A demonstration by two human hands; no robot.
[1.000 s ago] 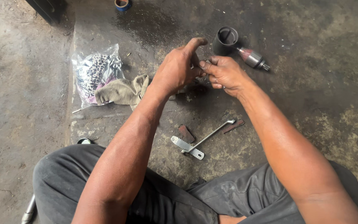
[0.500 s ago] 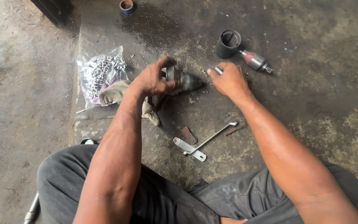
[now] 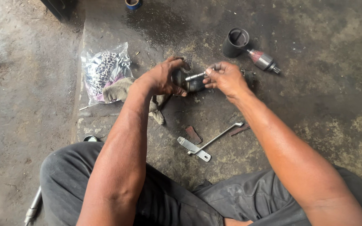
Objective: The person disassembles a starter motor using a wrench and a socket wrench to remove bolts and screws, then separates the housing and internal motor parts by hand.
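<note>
Head view, only view. Centre of frame, slightly up: dark greasy metal part (image 3: 191,83), roundish body, dull grey-black, partly hidden by both hands. Left hand (image 3: 161,78) curls over its left side, fingers closed around it. Right hand (image 3: 227,77) is pinched shut on a short silver rod (image 3: 196,76) that pokes out toward the part; whether the rod sits inside the part, cannot tell.

Under the left wrist a dirty rag (image 3: 122,90), touching a clear plastic bag (image 3: 103,72) with patterned contents, left of centre. Upper right: dark cylinder sleeve (image 3: 235,42), just beside it a small metal shaft piece (image 3: 263,61). Lower centre: bent flat wrench (image 3: 208,143), near a small rusty plate (image 3: 193,134).

Surface: stained, oily concrete floor (image 3: 323,37), rough, blotchy. Person sits on it, grey trousers (image 3: 177,201) at bottom.
</note>
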